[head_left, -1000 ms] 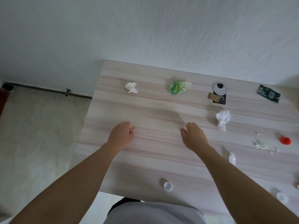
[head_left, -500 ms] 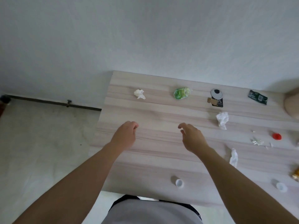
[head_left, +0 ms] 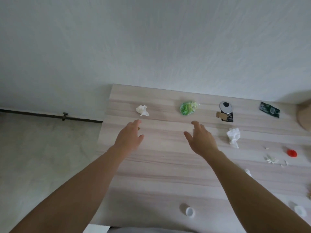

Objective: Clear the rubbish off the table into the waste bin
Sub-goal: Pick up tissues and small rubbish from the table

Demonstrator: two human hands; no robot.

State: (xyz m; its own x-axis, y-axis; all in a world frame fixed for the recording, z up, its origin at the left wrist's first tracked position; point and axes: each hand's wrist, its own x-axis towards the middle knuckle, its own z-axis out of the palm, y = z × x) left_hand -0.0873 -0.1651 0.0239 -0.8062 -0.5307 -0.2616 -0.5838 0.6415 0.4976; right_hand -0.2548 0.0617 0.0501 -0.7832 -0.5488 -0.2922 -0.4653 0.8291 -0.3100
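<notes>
Pale wood-grain bench, set against a white wall, with rubbish scattered over its top.

Near edge: white bottle cap at centre; second white cap by the right border, blurred.

Right side, middle depth: small white scrap just beside the right forearm; cluster of white bits; red cap just beyond them.

Middle of the bench: left hand, forefinger and thumb stretched out, with a small brown scrap showing between them; whether the grip pinches it cannot be told. Right hand, well apart from the left, grip spread and holding nothing. Large crumpled tissue to the right of the right hand, apart from it.

Far row, left to right: small crumpled tissue, just beyond the left fingertips; green wrapper, beyond the right fingertips; round grey disc lying on a black card with a cardboard piece at its left; dark green packet; tan round object, cut off by the right border.
</notes>
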